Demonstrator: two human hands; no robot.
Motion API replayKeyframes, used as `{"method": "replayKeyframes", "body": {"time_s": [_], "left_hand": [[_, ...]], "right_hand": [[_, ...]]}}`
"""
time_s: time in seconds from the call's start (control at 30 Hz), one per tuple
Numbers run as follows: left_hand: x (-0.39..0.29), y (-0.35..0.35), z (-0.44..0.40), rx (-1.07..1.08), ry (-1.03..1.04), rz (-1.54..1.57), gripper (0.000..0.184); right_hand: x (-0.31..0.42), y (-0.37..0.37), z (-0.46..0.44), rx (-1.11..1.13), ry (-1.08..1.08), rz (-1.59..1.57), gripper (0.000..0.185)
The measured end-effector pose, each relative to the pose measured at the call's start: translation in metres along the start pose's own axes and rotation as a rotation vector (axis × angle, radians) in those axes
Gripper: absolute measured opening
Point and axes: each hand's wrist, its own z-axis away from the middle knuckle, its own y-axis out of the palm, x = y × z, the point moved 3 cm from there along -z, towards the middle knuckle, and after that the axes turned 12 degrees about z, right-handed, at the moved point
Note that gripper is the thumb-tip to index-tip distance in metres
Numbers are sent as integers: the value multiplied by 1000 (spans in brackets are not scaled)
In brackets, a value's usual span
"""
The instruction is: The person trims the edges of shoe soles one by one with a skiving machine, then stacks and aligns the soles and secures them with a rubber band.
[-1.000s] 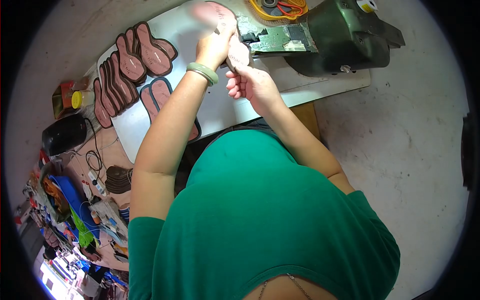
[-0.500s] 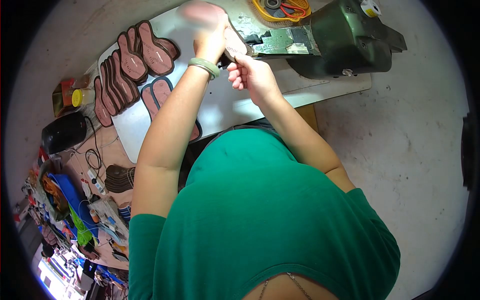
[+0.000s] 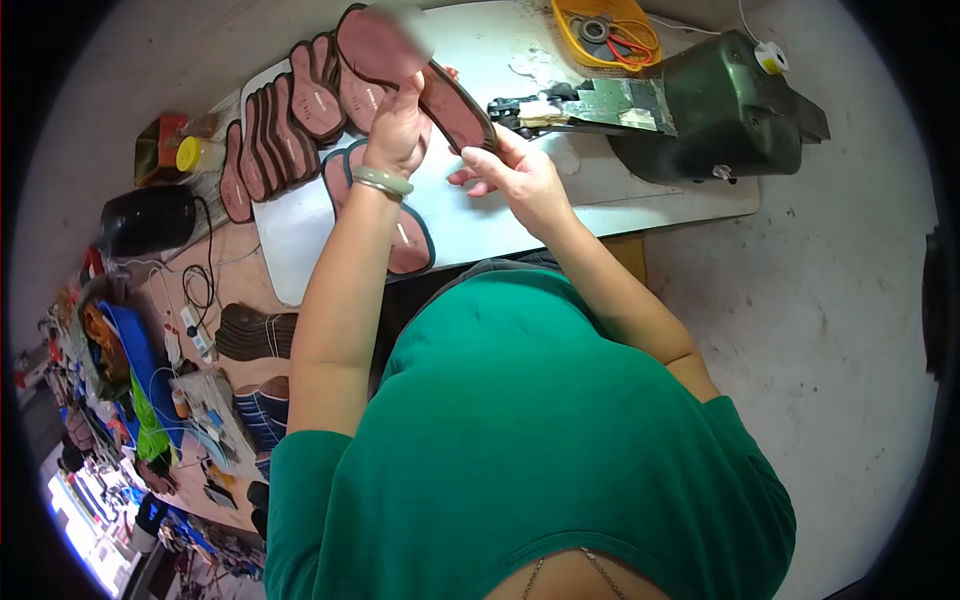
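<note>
A pink insole (image 3: 458,108) with a dark edge is held in the air between both of my hands, its surface facing up. My left hand (image 3: 400,130), with a pale green bangle at the wrist, grips it around the middle. At its near end, the thumb and fingers of my right hand (image 3: 520,182) pinch the tip. The insole's far end is partly blurred. Just right of the insole is the narrow working end (image 3: 525,112) of a green sewing machine (image 3: 715,110); whether they touch I cannot tell.
Several pink insoles (image 3: 315,105) lie overlapped on the white table (image 3: 285,265). Blue-edged insoles (image 3: 410,245) lie below my left hand. A yellow basket (image 3: 570,35) holds scissors and round parts. To the left are a yellow-lidded jar (image 3: 200,154) and a black lamp-like object (image 3: 150,220).
Both hands have brought the insole back from the machine's end and turned it, so more of its pink face shows. The view has shifted slightly.
</note>
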Motion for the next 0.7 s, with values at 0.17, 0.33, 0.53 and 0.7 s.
{"method": "replayKeyframes", "body": {"time_s": [0.17,0.33,0.53,0.7], "left_hand": [[-36,-8,74,44,122,-334,39],[-57,-33,143,139,413,-822,39],[-69,-59,158,-44,776,-1711,49],[-73,-65,163,-376,751,-1651,49]], "right_hand": [[-10,9,-4,59,-22,-92,37],[-37,35,-9,99,328,-278,45],[-43,89,19,632,451,-487,53],[-43,96,0,435,332,-254,49]]}}
